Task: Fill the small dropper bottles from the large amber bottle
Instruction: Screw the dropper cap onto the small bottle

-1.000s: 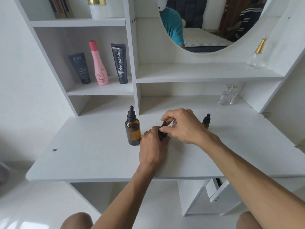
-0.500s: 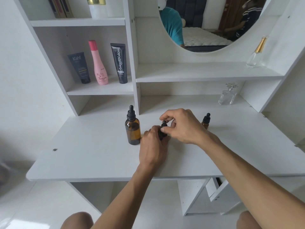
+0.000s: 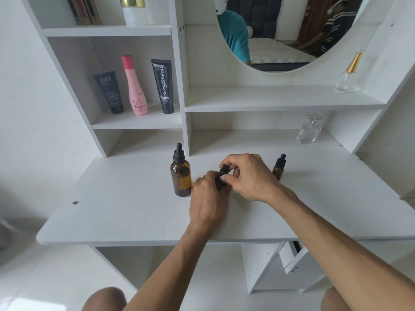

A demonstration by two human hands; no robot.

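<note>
Dropper bottle [image 3: 221, 179], small w/ black cap, sits mid-desk betw. both hands, mostly hidden by them; only cap and a bit of dark body show. Left hand [image 3: 207, 204] wraps fingers round the bottle's body, holding it on the white desk [image 3: 116, 212]. Right hand [image 3: 249, 176] comes over from the right, thumb and fingertips pinching the black dropper cap at the top. Can't tell if cap is loose or screwed on.

Large amber bottle [image 3: 180, 176] stands upright just left of left hand, nearly touching the knuckles, black dropper cap on. Second small dropper bottle [image 3: 279, 168] stands upright just right of the right hand, partly behind its wrist, cap on.

Further back: clear glass perfume bottle [image 3: 308, 130] at desk rear right, under the long shelf. On that shelf, far right, a clear bottle w/ gold neck [image 3: 349, 74]. Left cubby holds three items in a row: dark Kahf tube [image 3: 109, 92], pink bottle [image 3: 134, 86], black Glad2Glow tube [image 3: 164, 86]. Round mirror [image 3: 280, 30] above.
</note>
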